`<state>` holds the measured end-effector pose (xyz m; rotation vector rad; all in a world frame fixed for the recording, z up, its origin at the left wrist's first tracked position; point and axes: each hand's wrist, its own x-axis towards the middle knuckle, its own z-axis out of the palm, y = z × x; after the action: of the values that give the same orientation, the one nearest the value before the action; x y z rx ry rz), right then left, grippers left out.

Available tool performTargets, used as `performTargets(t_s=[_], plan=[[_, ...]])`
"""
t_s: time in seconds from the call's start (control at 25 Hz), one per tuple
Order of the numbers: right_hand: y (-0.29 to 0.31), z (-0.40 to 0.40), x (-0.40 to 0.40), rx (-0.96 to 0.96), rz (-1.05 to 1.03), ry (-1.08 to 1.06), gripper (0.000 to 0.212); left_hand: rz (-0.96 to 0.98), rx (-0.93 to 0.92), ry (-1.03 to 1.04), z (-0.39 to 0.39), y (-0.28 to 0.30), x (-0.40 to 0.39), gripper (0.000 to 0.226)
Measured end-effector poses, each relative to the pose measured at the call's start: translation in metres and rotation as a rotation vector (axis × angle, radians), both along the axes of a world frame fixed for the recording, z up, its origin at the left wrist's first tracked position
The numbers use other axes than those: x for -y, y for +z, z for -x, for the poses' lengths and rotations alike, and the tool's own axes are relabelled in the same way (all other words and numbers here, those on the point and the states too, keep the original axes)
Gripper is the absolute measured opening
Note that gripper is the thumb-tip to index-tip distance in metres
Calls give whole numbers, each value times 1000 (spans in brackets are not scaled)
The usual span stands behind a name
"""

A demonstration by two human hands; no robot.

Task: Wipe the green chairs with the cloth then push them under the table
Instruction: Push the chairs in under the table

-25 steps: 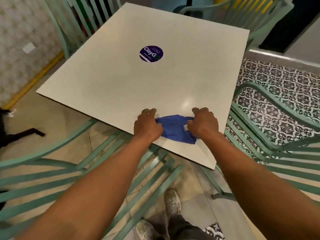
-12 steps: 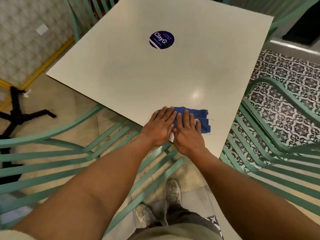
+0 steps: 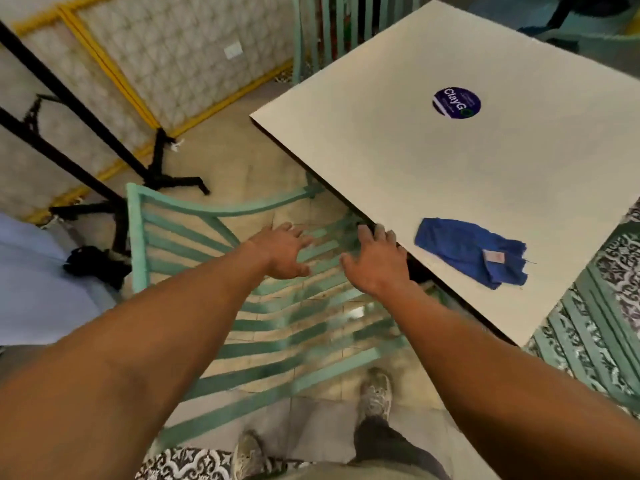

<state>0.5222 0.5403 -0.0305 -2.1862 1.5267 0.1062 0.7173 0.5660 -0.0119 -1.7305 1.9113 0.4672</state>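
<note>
Both hands off the cloth, out over the chair. Left hand [image 3: 282, 252] palm down, fingers [image 3: 300, 233] spread wide, holding nothing, above the slats of the mint-green slatted metal chair [image 3: 214, 258]; cannot tell if it touches the slats, which are motion-blurred. Right hand [image 3: 375, 263] also palm down, fingers [image 3: 367, 235] spread wide and empty, fingertips at the near-left edge of the bench; contact with the edge unclear. Crumpled blue cloth with a small pale tag [image 3: 472, 252] lies flat on the square cream-white bench [image 3: 433, 168], near its front corner, just right of the right hand, not touched by it. Round dark-blue sticker with white lettering [image 3: 456, 102] on the bench further back. Chair sits left of the bench, partly tucked under its edge. Second mint-green slatted chair [image 3: 585, 334] at lower right, beside the bench corner, over patterned black-and-white floor tiles [image 3: 627, 271]. Grey worn sneakers [image 3: 375, 393] on the floor below. Black metal stand legs [image 3: 162, 178] at left by the wall.
</note>
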Motion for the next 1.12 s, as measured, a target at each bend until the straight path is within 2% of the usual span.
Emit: performTargets(t_s=[0.08, 0.2, 0.36, 0.56, 0.88, 1.12], plan=[[-2, -46, -31, 14, -124, 10, 71, -21, 44, 25, -43, 9, -31, 77], [-8, -102, -78, 11, -201, -21, 80, -27, 70, 13, -101, 13, -73, 78], [-16, -172, -146, -14, -227, -144, 83, 34, -1, -89, -160, 14, -125, 81], [-4, -214, -193, -72, -196, -286, 87, 36, -74, -167, -184, 22, -153, 80], [-16, -226, -188, -57, -192, -494, 85, 5, -91, -321, -203, 7, -120, 82], [-35, -258, -143, 95, -244, -659, 81, -33, -75, -479, -237, -12, -52, 79]])
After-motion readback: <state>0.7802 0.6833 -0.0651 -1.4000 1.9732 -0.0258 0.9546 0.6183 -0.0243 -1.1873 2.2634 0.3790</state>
